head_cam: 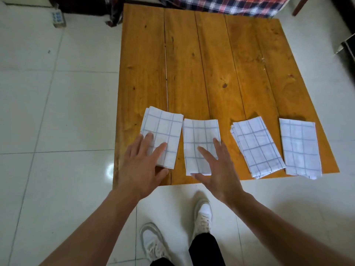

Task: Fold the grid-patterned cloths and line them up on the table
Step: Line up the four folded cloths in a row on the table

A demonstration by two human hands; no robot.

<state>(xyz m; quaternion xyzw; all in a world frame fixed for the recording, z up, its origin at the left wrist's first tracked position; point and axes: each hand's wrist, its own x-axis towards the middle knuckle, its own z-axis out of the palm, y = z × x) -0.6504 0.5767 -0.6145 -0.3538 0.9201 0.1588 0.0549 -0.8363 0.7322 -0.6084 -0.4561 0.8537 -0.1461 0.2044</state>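
We have four folded cloths in a row along the near edge of the surface (211,64). Left hand (142,166) rests spread fingers on the leftmost cloth (165,127); right hand (219,169), fingers spread, is over the second cloth (199,135). We should slide them squarely, evening gaps.

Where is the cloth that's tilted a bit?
In the head view, the tilted folded cloth lies third from the left along the wooden table's near edge, between the cloth under the right hand and the rightmost cloth.

White tiled floor (57,112), plaid fabric (221,4) beyond.
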